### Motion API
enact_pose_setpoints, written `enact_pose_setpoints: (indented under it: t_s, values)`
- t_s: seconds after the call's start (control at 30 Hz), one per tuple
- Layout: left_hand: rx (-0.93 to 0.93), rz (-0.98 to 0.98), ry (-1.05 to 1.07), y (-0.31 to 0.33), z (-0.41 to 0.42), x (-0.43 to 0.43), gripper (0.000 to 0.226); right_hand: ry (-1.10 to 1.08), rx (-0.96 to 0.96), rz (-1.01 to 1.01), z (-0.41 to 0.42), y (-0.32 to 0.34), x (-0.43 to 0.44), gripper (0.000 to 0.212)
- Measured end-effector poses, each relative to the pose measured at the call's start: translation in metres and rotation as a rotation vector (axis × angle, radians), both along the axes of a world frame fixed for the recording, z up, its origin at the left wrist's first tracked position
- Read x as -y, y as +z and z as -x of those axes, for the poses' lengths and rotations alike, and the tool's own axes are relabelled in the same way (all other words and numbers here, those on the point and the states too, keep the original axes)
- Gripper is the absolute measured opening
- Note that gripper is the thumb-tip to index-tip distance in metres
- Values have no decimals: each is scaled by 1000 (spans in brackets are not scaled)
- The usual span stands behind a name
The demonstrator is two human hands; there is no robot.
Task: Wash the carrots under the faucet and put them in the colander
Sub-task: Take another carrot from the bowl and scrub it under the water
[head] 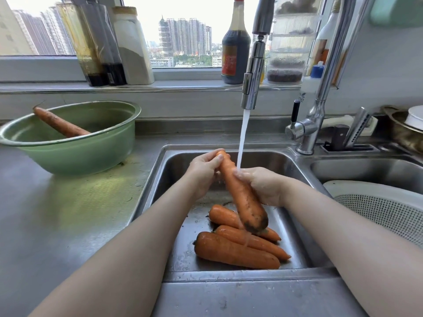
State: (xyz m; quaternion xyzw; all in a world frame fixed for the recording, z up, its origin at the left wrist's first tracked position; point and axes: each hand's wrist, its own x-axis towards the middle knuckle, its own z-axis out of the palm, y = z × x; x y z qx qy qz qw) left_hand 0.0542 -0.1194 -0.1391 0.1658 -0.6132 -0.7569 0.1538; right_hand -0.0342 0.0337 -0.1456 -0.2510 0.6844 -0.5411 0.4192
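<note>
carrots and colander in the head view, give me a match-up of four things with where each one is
Things:
1 held carrot
2 three carrots
3 muddy carrot
4 colander

Places:
a in the green bowl
b at the right basin
c on the sink floor
d in left hand and right hand, beside the faucet stream

Pairs: 1-d, 2-c, 3-a, 4-b

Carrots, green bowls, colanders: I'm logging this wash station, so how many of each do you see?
Carrots: 5. That is the held carrot gripped by the left hand and right hand, three sink carrots, and one bowl carrot.
Green bowl: 1
Colander: 1, with no carrot visible in it
Total: 7
</note>
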Motion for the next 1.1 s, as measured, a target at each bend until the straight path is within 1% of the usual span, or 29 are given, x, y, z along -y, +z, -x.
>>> enact_pose_setpoints:
  t_s: [0.1, 0.17, 0.23, 0.27, 0.33, 0.4, 0.43, 0.5, 0.53, 0.57, 0.67, 0.73, 0.8, 0.87, 0.9, 0.97, 1.0, 1.1]
  values:
    - [-2, -55, -6, 4, -3, 0, 17, -225, -29, -26, -7, 1, 13, 53]
    - [-6, -61, -19, 4, -3, -4, 16, -254, -48, -42, -7, -2, 16, 56]
    - [-10, -33, -17, 2, -2, -10, 16, -235, 2, -42, -3, -5, 11, 67]
    - [-1, -32, -3, 2, -1, -11, 16, -213, 20, -25, -1, -5, 7, 66]
    - [30, -60, 54, 5, -1, -12, 17, -116, 52, 44, -1, -2, -1, 50]
    - [46, -69, 99, 6, 0, -10, 13, 7, 69, 104, -4, 2, -8, 35]
    - [53, -59, 110, 5, 1, -8, 12, 39, 78, 117, -4, 2, -9, 32]
    - [64, -17, 130, 1, 1, -5, 18, 8, 59, 93, -7, 3, -5, 27]
    - [64, 11, 141, -1, 1, -5, 23, -29, 35, 69, -10, 3, -2, 29]
    - [65, 36, 151, -3, 1, -5, 26, -56, 8, 48, -14, 5, 1, 36]
    - [48, 42, 157, -5, 0, -7, 32, -143, -28, 29, -22, 11, 9, 62]
    - [40, 18, 137, -4, 1, -8, 29, -197, 11, 23, -25, 11, 13, 66]
    - [35, -31, 51, -1, 2, -7, 25, -206, 76, 49, -27, 12, 14, 64]
    - [28, -77, -54, 0, 0, -5, 28, -229, 125, 106, -27, 13, 12, 53]
    - [23, -87, -69, 1, 0, -4, 30, -247, 130, 126, -26, 14, 10, 46]
    - [6, -109, -44, 2, 1, -3, 33, -225, 119, 141, -23, 16, 5, 42]
    - [5, -123, -21, 4, 2, -4, 35, -182, 136, 153, -21, 17, 3, 42]
    - [48, -148, 53, 6, 4, -8, 31, -30, 182, 178, -20, 14, -1, 31]
